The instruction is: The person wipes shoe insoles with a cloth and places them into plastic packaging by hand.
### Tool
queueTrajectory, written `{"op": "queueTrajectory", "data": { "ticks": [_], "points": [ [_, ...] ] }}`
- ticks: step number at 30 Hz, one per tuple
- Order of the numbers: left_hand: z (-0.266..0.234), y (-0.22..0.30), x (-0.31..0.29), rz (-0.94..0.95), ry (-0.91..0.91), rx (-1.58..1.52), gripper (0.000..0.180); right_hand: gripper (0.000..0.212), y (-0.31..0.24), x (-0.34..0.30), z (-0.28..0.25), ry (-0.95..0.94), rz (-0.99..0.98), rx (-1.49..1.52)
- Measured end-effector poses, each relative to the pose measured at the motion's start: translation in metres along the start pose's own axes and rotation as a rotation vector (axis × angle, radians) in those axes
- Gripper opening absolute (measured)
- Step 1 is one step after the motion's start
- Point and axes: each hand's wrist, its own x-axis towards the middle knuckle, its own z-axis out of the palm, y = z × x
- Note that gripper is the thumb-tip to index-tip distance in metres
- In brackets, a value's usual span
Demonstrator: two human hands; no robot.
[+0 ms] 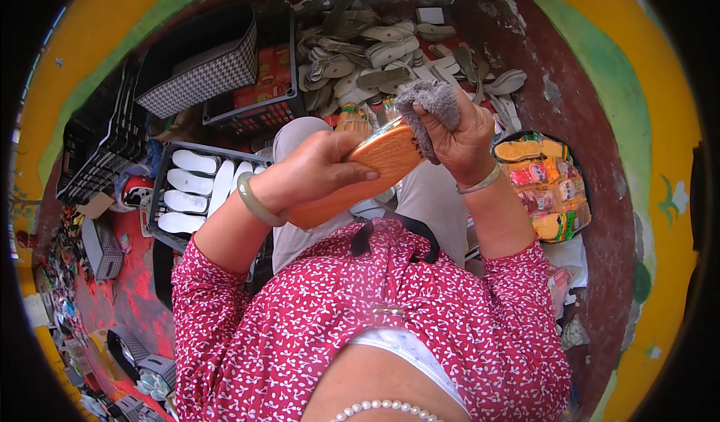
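Note:
Above my lap I hold an orange shoe sole (390, 171) with a textured face, tilted so that its far end points up to the right. My left hand (322, 169) is closed around its middle, thumb on the face and fingers behind. A fuzzy grey cloth (436, 106) is bunched in my right hand (466, 143), pressed against the sole's far end. The cloth covers that tip. The sole's near end is partly hidden by my left wrist and bangle.
A dark crate (160, 197) of white soles stands at left. Behind it are a houndstooth-patterned basket (201, 79) and a black crate (259, 116) with red boxes. Loose soles (375, 55) are heaped ahead against the wall. At right is a round container of orange packaged items (541, 182).

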Motion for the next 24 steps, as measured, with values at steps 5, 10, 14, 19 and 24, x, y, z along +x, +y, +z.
{"op": "queueTrajectory", "data": {
  "ticks": [5,10,14,19,24],
  "points": [
    [-0.003,-0.003,-0.008,-0.020,0.000,-0.009,0.029,0.028,-0.001,0.005,-0.006,-0.119,-0.086,-0.036],
    [-0.007,-0.005,-0.014,0.030,0.026,0.037,0.022,0.021,0.000,0.009,-0.009,-0.175,-0.153,-0.098],
    [-0.008,-0.006,-0.019,-0.013,0.018,-0.004,0.024,0.022,0.008,0.011,-0.013,-0.224,-0.227,-0.161],
    [-0.059,-0.034,-0.057,-0.029,0.250,-0.497,0.039,0.037,0.115,0.010,-0.134,0.332,0.554,-0.417],
    [-0.058,-0.054,-0.061,0.118,0.368,-0.692,0.042,0.030,0.111,-0.009,-0.110,0.322,0.871,0.469]
  ]
}}
